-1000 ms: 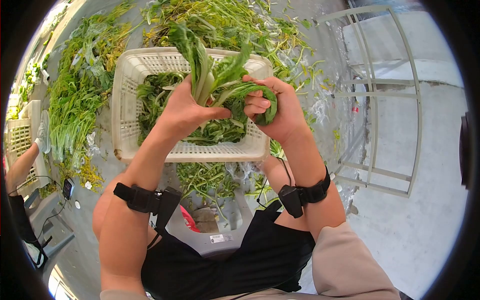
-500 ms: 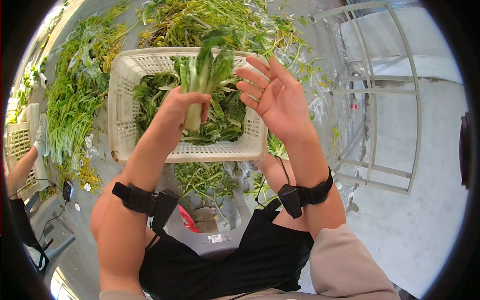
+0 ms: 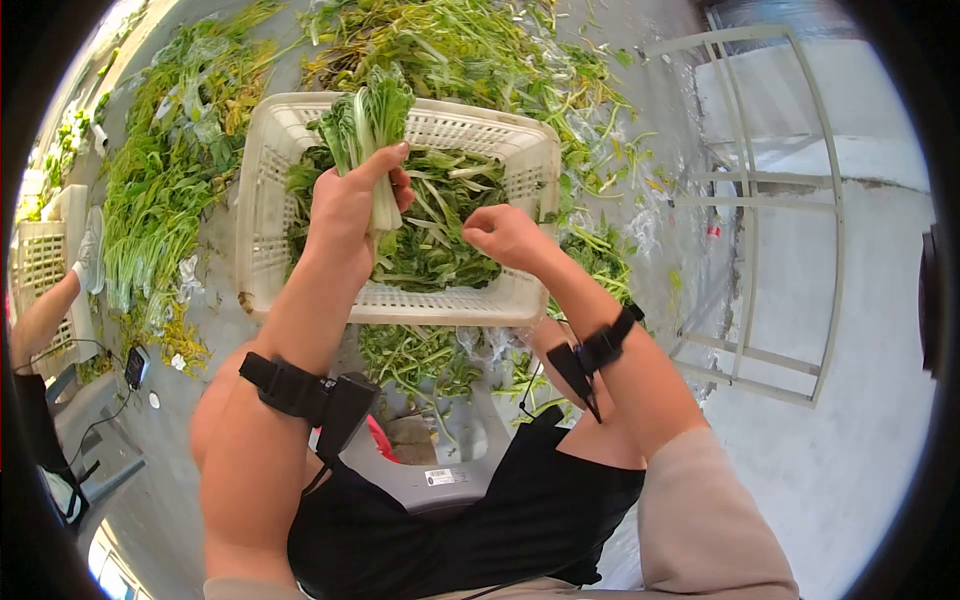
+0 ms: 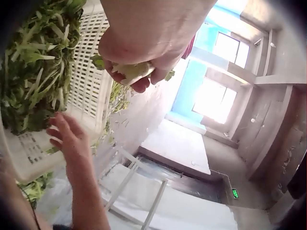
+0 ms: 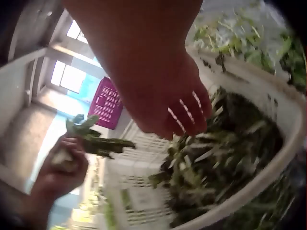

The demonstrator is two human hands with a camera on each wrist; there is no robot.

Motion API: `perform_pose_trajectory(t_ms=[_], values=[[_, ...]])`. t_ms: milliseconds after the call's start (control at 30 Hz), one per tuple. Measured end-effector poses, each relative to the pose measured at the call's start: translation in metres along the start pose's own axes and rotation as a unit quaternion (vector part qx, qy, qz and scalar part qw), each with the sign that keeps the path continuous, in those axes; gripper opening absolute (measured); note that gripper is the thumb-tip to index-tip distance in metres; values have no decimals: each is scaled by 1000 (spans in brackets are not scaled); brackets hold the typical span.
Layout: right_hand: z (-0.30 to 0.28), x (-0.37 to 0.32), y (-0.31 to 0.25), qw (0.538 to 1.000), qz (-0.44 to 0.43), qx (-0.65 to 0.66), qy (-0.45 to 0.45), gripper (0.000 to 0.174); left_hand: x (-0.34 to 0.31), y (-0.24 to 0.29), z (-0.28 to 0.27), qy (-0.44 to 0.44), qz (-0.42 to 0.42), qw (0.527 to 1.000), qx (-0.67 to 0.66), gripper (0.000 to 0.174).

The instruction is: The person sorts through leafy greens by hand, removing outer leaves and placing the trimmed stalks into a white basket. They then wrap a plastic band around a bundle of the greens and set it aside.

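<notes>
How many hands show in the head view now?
3: the left hand gripping a leafy vegetable bunch above the white crate, the right hand over its right side, and another person's white-gloved hand at far left. Others may be hidden.

The perforated crate point(image 3: 450, 307) is pale plastic; the leafy bunch point(image 3: 372, 125) shows smooth stalks and crinkled leaves. Right, a frame point(image 3: 745, 202) looks like matt metal; near, the sleeve point(image 3: 705, 510) is matt cloth.

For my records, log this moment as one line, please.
left hand: grips bunch | right hand: over crate | crate: leaves inside | around crate: loose greens
</notes>
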State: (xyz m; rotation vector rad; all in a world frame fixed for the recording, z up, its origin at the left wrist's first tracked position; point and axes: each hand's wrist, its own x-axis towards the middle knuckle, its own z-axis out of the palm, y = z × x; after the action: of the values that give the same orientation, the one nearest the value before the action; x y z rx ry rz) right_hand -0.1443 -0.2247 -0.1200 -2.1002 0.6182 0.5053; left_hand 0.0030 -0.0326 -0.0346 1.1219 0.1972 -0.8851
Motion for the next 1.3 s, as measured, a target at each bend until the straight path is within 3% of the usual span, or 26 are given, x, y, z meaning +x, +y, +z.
perform_pose_trajectory(t_ms=[33, 200, 267, 300, 333, 400, 433, 467, 567, 733, 833, 933, 967, 1067, 1133, 1200, 1300], values=[[3, 9, 6, 995, 12, -96, -25, 32, 0, 3, -1, 13, 0, 1000, -14, 18], [35, 63, 24, 965, 24, -244, -97, 35, 2, 13, -17, 48, 29, 998, -26, 19], [58, 76, 24, 947, -60, -309, -58, 42, 2, 19, -25, 82, 44, 996, -16, 20], [67, 80, 11, 943, -51, -316, -90, 55, 3, 21, -28, 86, 51, 995, -26, 20], [80, 86, 8, 943, -55, -313, -95, 55, 2, 23, -31, 93, 50, 994, -23, 20], [104, 97, 0, 866, -238, -439, -26, 66, 1, 26, -38, 88, 59, 994, -29, 20], [114, 104, -2, 845, -255, -469, -27, 77, 3, 25, -42, 88, 56, 994, -23, 20], [122, 108, -4, 845, -259, -467, -29, 77, 3, 26, -44, 93, 56, 994, -21, 20], [127, 109, -21, 862, -113, -489, -72, 88, 1, 28, -48, 101, 52, 994, -3, 19], [120, 115, -8, 872, -129, -471, -32, 90, -2, 31, -46, 101, 59, 993, -4, 19], [108, 112, -2, 924, -147, -353, -24, 68, -3, 31, -42, 99, 58, 993, -1, 19], [94, 110, -2, 956, -110, -265, -65, 60, -3, 28, -40, 91, 56, 994, -7, 19], [89, 107, -1, 962, -140, -228, -47, 47, -4, 27, -40, 86, 53, 995, -10, 20], [73, 102, -7, 969, -152, -156, -115, 37, -5, 30, -37, 100, 49, 994, 5, 20], [61, 94, -13, 973, -180, -105, -100, 36, -5, 30, -36, 100, 50, 994, 4, 20], [38, 87, -26, 972, -131, -43, -190, 40, -4, 31, -36, 101, 50, 994, 4, 20], [-5, 69, -42, 945, -71, 178, -266, 30, -4, 30, -32, 90, 60, 994, -3, 19]])
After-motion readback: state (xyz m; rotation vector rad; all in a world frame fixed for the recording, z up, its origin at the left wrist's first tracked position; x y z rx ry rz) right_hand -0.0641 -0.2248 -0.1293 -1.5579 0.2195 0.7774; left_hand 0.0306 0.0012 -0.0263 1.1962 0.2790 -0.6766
